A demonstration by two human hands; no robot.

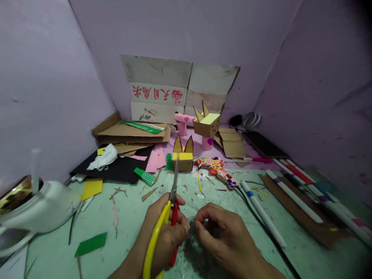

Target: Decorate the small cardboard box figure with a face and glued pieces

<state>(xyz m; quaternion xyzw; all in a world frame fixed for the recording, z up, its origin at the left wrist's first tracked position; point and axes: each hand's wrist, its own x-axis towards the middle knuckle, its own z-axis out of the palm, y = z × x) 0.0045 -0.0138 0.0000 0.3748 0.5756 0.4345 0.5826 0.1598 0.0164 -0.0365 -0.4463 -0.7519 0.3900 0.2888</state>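
My left hand [162, 232] is wrapped round a pair of scissors [155, 240]. Their blades point away from me and look closed; yellow shows on the outer handle and red on the inner side. Close by on the right, my right hand [229, 232] has curled fingers, thumb and forefinger tips together. Whatever may be between those tips is too small to make out. Beyond the blades sits a small cardboard box [183, 162] with a yellow top and two pointed ears. A flower-patterned glue gun [216, 170] lies to its right, its black cord running toward me.
An eared cardboard box [206, 126] stands on a pink tube [207, 143] at the back. Flat cardboard [130, 131] and black card [122, 170] lie left. A white teapot-like vessel [49, 205] stands far left. White markers [263, 213] lie right; green scraps [91, 244] lie around.
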